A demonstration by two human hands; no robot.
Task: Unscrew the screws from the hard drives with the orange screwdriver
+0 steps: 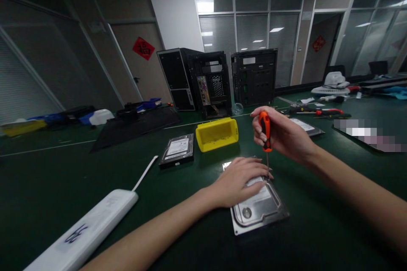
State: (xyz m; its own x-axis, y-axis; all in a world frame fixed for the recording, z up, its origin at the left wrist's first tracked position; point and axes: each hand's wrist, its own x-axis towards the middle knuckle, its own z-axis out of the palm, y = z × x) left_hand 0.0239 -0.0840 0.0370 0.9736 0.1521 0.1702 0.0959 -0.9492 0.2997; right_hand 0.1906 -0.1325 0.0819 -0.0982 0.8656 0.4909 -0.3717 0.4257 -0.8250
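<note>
A silver hard drive [259,209] lies on the green table, its label partly covered. Across its upper part my left hand [240,180] rests flat, fingers stretched to the right. My right hand [281,133] is closed around the handle of an orange and black screwdriver [265,129]. The screwdriver stands almost upright, its shaft pointing down at the drive's upper right edge beside my left fingertips. Exactly where the tip touches is hard to make out. Just behind the drive is a yellow bin [218,135] with small bits inside, and left of it lies another hard drive [178,148].
A white power strip [92,228] lies at the front left. Black computer cases [210,82] stand at the back. Behind my right hand lies a third drive [305,126]; hand tools [330,112] and a blurred flat object [369,135] are at the right.
</note>
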